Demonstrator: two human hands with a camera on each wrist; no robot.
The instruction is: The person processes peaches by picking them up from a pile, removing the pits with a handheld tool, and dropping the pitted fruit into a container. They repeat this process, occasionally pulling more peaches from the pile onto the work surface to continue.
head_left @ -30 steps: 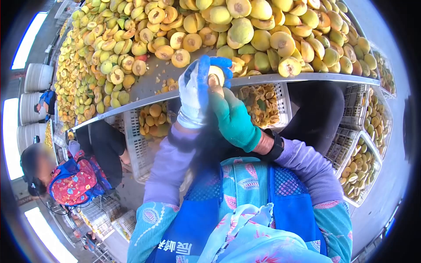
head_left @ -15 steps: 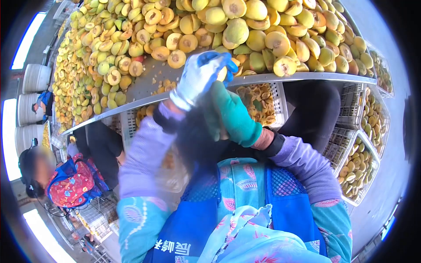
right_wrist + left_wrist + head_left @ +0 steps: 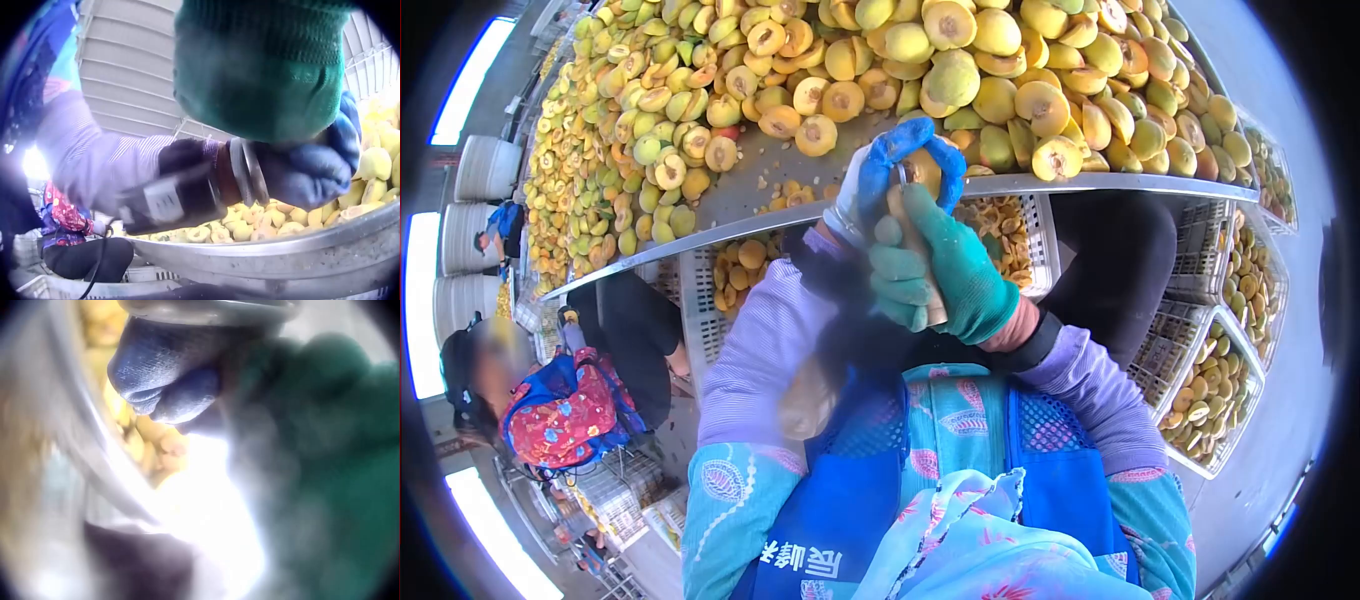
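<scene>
Right hand (image 3: pixel 948 268) grips pale tool handle (image 3: pixel 912 240) | left hand (image 3: pixel 878 182) curls round fruit (image 3: pixel 923 170) near table rim (image 3: pixel 1100 183) | tool tip (image 3: pixel 902 176) now shows at fruit, hidden just before | likely both engaged

Yellow fruit (image 3: pixel 924 168) lies at the tip of a pale-handled tool (image 3: pixel 911 226).

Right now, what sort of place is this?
Likely a fruit-processing shed: a metal-edged table heaped with halved fruit, plastic crates of fruit beside it, and another worker seated nearby.
</scene>
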